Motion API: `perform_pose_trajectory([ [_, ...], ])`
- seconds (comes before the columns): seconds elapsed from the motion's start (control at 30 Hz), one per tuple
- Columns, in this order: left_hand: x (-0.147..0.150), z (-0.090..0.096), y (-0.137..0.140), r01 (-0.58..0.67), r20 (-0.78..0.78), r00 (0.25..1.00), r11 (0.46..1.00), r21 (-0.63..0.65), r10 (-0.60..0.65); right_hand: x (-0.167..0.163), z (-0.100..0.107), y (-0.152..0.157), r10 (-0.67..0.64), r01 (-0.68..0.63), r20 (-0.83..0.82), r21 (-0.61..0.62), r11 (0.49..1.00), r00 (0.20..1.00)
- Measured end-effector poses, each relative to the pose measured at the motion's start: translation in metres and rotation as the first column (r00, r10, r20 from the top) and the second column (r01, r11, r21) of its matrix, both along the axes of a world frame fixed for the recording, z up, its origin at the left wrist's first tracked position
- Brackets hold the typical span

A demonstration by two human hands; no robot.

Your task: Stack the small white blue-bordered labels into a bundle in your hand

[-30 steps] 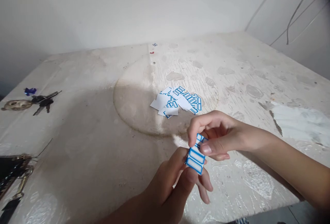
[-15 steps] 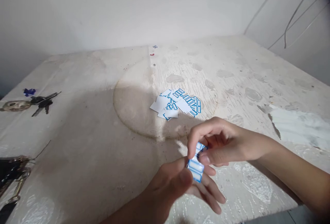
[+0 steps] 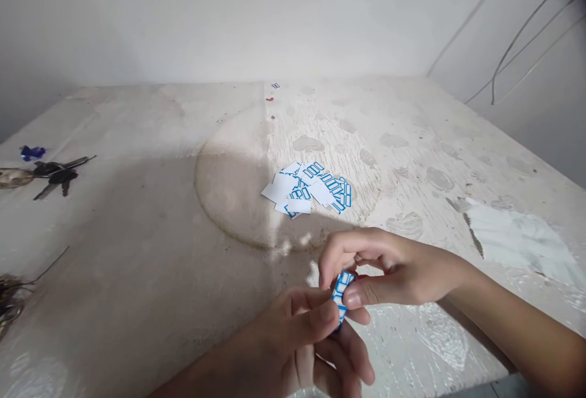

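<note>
Between my two hands is a small stack of white paper labels with blue-outlined boxes (image 3: pixel 341 289), tilted and partly hidden by my fingers. My left hand (image 3: pixel 315 331) pinches its lower left side between thumb and index finger, with the other fingers curled beneath. From the right, my right hand (image 3: pixel 379 270) grips the upper part, thumb on the near face and index finger arched over the top. Beyond the hands, a loose pile of similar labels (image 3: pixel 300 190) lies on the table, some showing blue boxes and others blank white sides.
Keys on a ring (image 3: pixel 57 175) and a shiny blue scrap (image 3: pixel 32 153) lie on the table (image 3: pixel 137 251) at left. A crumpled white cloth or sheet (image 3: pixel 517 239) rests at right. A tiny blue-marked piece (image 3: pixel 275 85) sits near the wall, by a red scrap (image 3: pixel 270 99).
The held labels have turned and now look narrower. Both hands have shifted slightly left and down in view, and my left fingers have curled in more. The pile looks the same.
</note>
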State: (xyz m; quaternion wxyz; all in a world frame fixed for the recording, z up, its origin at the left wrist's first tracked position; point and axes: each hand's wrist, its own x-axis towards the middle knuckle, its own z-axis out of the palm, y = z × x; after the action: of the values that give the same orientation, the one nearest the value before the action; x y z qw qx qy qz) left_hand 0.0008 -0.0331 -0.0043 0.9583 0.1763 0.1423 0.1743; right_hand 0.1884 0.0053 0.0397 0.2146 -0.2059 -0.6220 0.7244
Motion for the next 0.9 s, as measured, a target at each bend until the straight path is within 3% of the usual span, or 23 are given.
perform_pose_trajectory([
  [0.1,0.001,-0.002,0.001,-0.017,-0.008,1.000,0.999,-0.035,0.017,0.004,0.002,0.005,-0.037,0.031,0.074,0.079,0.996,0.997],
  [0.17,0.001,0.000,0.002,-0.041,-0.005,0.999,0.997,-0.065,0.041,0.010,0.004,0.011,-0.209,0.160,0.196,0.236,0.958,0.958],
  [0.2,0.001,0.001,0.002,-0.062,-0.016,0.998,0.994,-0.085,0.061,0.013,0.003,0.014,-0.345,0.232,0.290,0.361,0.903,0.893],
  [0.23,0.001,0.003,0.003,-0.075,-0.028,0.997,0.992,-0.099,0.073,0.015,0.002,0.018,-0.495,0.269,0.389,0.506,0.820,0.777],
  [0.3,0.001,0.004,0.005,-0.086,-0.039,0.996,0.990,-0.116,0.082,0.017,-0.002,0.023,-0.720,0.177,0.522,0.740,0.649,0.458],
  [0.33,0.001,0.004,0.006,-0.092,-0.044,0.995,0.989,-0.118,0.088,0.017,-0.006,0.025,-0.771,0.091,0.545,0.794,0.601,0.330],
  [0.4,0.001,0.003,0.007,-0.081,-0.013,0.997,0.990,-0.118,0.080,0.014,-0.013,0.026,-0.802,-0.044,0.563,0.823,0.567,0.199],
  [0.53,0.001,0.001,0.005,-0.115,-0.038,0.993,0.987,-0.111,0.111,0.007,-0.021,0.022,-0.831,-0.200,0.543,0.834,0.515,0.124],
  [0.6,0.002,0.003,0.004,-0.131,-0.068,0.990,0.986,-0.104,0.124,0.005,-0.022,0.020,-0.842,-0.210,0.526,0.843,0.496,0.123],
  [0.73,0.002,0.005,0.003,-0.154,-0.101,0.985,0.981,-0.121,0.143,0.005,-0.024,0.022,-0.834,0.016,0.528,0.844,0.537,0.159],
  [0.9,-0.001,0.002,0.008,-0.133,-0.020,0.991,0.985,-0.113,0.131,0.013,-0.020,0.029,-0.783,0.364,0.539,0.693,0.622,0.311],
])
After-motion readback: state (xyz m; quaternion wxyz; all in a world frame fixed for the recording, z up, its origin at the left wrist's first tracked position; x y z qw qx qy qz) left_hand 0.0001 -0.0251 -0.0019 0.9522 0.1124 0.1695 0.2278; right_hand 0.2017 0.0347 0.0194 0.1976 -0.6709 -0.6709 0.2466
